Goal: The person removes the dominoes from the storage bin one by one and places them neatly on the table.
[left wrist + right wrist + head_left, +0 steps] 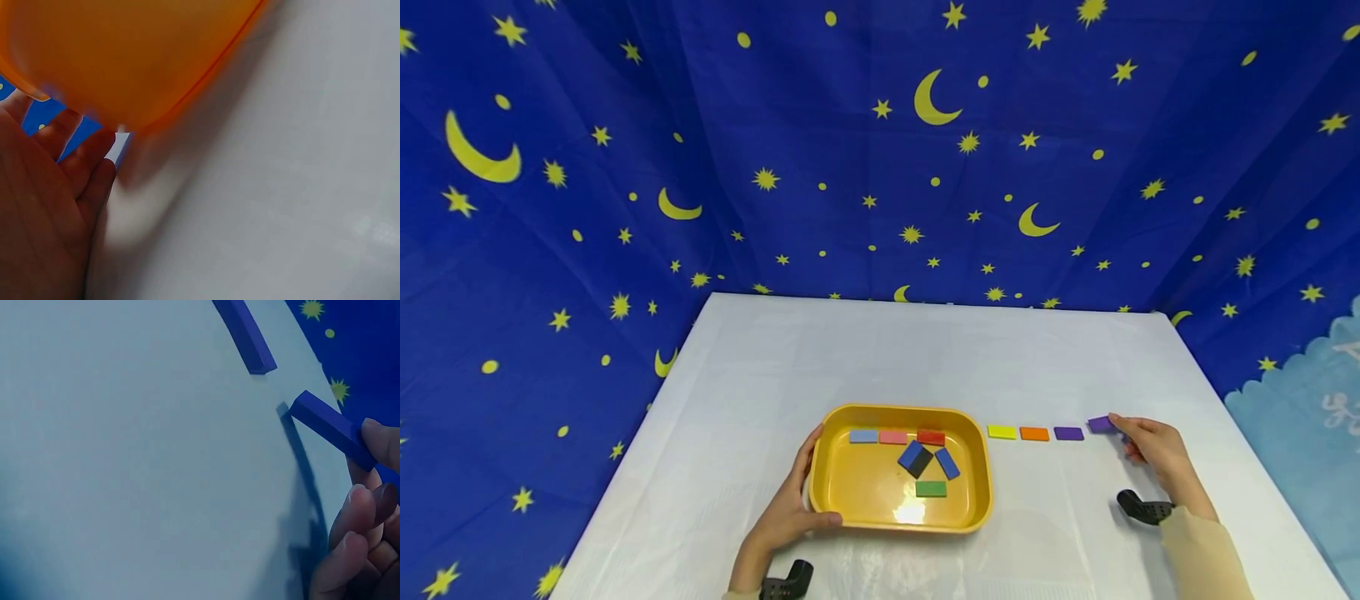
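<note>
A yellow tray (865,508) lies on the white table, its side walls rounded. My left hand (786,512) grips its left end, the thumb at the front rim and the fingers along the outer wall. In the left wrist view, the fingers (94,150) touch the orange-looking wall. Between thumb and fingers, my right hand (1157,454) pinches a purple block (1101,425), tilted and casting a shadow in the right wrist view. Left of it, a second purple block (1068,433), an orange block (1034,434) and a yellow block (1002,432) lie in a row.
Inside the tray are a light blue block (863,436), a pink block (892,437), a red block (931,437), a green block (931,489), a black block (921,464) and blue blocks (947,463). A blue star-patterned cloth (850,150) hangs behind the table (925,358).
</note>
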### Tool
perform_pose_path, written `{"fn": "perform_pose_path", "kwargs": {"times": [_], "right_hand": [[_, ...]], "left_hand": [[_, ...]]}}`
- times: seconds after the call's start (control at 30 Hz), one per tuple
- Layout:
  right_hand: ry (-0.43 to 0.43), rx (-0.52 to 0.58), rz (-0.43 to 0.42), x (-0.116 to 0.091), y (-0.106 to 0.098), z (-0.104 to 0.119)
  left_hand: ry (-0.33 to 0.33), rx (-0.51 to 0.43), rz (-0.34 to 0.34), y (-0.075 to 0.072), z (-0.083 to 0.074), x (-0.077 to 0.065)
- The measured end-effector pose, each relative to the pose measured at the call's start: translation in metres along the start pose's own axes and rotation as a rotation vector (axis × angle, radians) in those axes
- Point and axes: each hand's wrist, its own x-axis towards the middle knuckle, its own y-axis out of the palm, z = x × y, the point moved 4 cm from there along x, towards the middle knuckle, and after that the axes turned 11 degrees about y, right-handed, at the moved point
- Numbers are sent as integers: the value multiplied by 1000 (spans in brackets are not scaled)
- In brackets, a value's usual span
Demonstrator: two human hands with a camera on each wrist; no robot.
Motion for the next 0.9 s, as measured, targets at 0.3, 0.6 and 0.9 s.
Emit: {"fn": "perform_pose_path", "kwargs": {"times": [0.3, 0.6, 0.9], "right_hand": [[30, -55, -15, 0, -3, -7], [50, -118, -83, -3, 0, -8], [38, -129, -132, -3, 1, -7]], "left_hand": [[-11, 12, 3, 1, 1, 0], [-17, 4, 1, 1, 0, -1], [-15, 13, 1, 1, 0, 0]]}}
